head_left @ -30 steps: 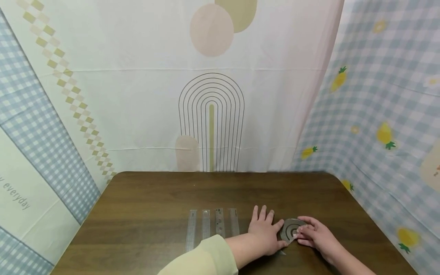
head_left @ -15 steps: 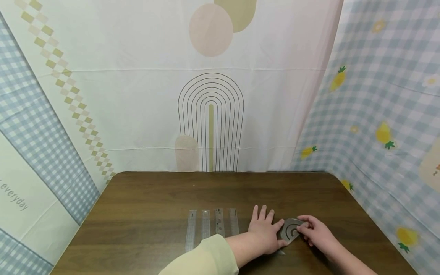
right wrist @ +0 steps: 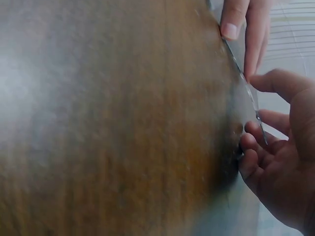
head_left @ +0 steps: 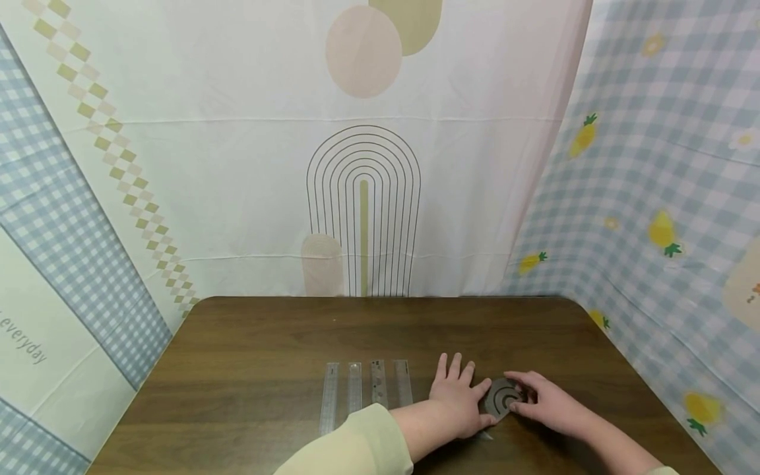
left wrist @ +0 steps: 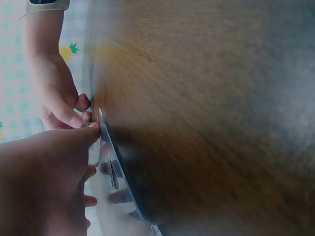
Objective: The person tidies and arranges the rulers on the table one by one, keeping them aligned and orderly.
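A clear protractor [head_left: 496,398] with curved slots lies near the table's right side, between both hands. My left hand [head_left: 456,404] presses flat with fingers spread, its thumb and forefinger touching the protractor's left edge. Beneath that palm a clear pointed corner [head_left: 487,436] pokes out; the rest of that piece is hidden. My right hand [head_left: 549,404] pinches the protractor's right side between thumb and curled fingers. Edge-on in the right wrist view, the protractor [right wrist: 250,93] shows as a thin tilted line. A clear plastic edge [left wrist: 120,162] runs below my left hand in the left wrist view.
Several clear rulers, among them a leftmost ruler [head_left: 329,396] and a patterned ruler [head_left: 379,382], lie side by side left of my left hand, partly covered by its sleeve [head_left: 374,435]. The brown table [head_left: 267,330] meets a printed cloth [head_left: 249,198] behind.
My right hand has shifted its hold, the forefinger moving left along the protractor's top edge and the thumb lower. My left hand stays in place.
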The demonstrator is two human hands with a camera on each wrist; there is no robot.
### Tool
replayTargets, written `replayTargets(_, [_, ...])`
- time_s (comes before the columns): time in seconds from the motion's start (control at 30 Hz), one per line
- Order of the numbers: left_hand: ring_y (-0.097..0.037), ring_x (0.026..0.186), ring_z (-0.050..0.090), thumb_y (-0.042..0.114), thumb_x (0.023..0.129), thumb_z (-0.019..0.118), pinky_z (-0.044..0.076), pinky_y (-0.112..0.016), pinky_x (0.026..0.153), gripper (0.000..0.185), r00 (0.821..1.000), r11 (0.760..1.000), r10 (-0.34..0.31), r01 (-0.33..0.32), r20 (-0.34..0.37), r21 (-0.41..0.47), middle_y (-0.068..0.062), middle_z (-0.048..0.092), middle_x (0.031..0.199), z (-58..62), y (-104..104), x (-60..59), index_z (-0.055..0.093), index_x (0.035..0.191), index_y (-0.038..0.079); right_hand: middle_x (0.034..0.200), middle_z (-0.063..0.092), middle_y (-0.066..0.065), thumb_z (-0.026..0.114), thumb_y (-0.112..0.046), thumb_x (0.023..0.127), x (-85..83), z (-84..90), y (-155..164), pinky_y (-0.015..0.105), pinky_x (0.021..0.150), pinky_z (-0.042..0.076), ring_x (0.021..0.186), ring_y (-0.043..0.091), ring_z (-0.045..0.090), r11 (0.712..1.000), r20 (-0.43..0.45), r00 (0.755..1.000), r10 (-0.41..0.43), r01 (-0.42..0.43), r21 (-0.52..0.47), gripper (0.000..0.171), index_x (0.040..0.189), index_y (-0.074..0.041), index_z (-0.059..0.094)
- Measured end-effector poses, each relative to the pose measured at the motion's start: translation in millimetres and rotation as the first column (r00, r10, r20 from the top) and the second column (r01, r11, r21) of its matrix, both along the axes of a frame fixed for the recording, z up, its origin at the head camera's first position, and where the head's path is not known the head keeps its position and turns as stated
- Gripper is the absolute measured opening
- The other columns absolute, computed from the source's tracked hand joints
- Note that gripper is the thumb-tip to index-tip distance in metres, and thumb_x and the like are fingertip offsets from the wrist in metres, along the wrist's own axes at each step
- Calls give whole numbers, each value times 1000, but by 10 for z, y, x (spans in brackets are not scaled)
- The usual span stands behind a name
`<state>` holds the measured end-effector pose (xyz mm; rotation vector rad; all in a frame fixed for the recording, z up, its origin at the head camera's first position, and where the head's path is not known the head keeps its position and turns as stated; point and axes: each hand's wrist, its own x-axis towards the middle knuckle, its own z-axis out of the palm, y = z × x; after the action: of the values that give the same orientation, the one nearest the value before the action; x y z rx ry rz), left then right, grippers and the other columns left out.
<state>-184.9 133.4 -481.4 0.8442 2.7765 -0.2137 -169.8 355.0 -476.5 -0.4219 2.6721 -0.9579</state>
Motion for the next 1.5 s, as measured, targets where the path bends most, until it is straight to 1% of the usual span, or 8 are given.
replayTargets(0.07, [-18, 152, 1, 82, 87, 28, -3, -52, 119, 67, 1000, 1000, 2, -2, -2, 4, 17, 14, 163, 16, -5, 4, 13, 149, 60, 106, 52, 8, 71, -33, 92, -8, 8, 23, 27, 62, 43, 77, 9, 47, 999, 4, 999, 43, -43, -10, 67, 145, 0, 46])
replayTargets(0.17, [-19, 152, 0, 82, 87, 29, -4, -51, 119, 68, 1000, 1000, 2, -2, 10, 1, 17, 12, 163, 28, -8, 4, 12, 149, 60, 106, 51, 8, 72, -31, 92, -14, 15, 48, 28, 61, 43, 75, 9, 47, 997, 14, 997, 73, -73, -22, 69, 146, 1, 44])
replayTargets(0.3, [-19, 152, -3, 81, 88, 28, -6, -51, 119, 68, 999, 1000, 0, 0, 36, -1, 16, 10, 164, 14, -3, -6, 10, 150, 59, 105, 50, 8, 73, -30, 91, -20, 14, 77, 27, 61, 43, 76, 8, 47, 996, 18, 996, 88, -88, -25, 69, 146, 0, 44])
replayTargets(0.57, [-18, 152, -2, 81, 88, 30, -4, -50, 119, 68, 998, 1000, 3, -4, 68, 19, 17, 11, 163, 22, -9, -20, 11, 149, 60, 102, 51, 5, 73, -30, 91, -21, 4, 111, 26, 62, 43, 77, 7, 48, 992, -19, 993, 120, -121, -32, 66, 143, 2, 47])
replayTargets(0.9, [-16, 152, 1, 82, 86, 29, -2, -49, 120, 67, 999, 1000, -6, 5, 36, 21, 20, 13, 162, 33, -23, -7, 12, 148, 61, 100, 51, 4, 71, -34, 92, -37, 11, 136, 26, 62, 42, 76, 6, 48, 990, -33, 990, 139, -139, -5, 65, 143, 0, 49])
replayTargets(1.17, [-15, 152, 0, 82, 86, 28, -1, -49, 120, 67, 997, 999, -36, 35, 73, 23, 20, 10, 162, 41, -48, -7, 10, 147, 61, 95, 50, 4, 72, -37, 91, 28, 14, 137, 26, 60, 40, 74, 6, 45, 992, -43, 992, 123, -123, 8, 64, 141, -2, 52])
replayTargets(1.3, [-16, 152, 0, 82, 86, 29, -1, -49, 120, 68, 996, 998, -57, 55, 65, 35, 20, 11, 163, 69, -62, 17, 11, 148, 60, 93, 50, 3, 73, -39, 90, 77, 5, 140, 26, 59, 38, 72, 6, 43, 995, -53, 994, 100, -99, 31, 66, 141, -2, 53])
replayTargets(1.5, [-15, 152, 0, 82, 86, 31, -1, -48, 120, 67, 996, 997, -74, 73, 43, 31, 21, 11, 162, 63, -40, 40, 11, 147, 61, 91, 49, 2, 73, -42, 88, 144, 3, 150, 27, 59, 37, 73, 7, 44, 996, -47, 997, 59, -56, 64, 68, 141, -3, 52])
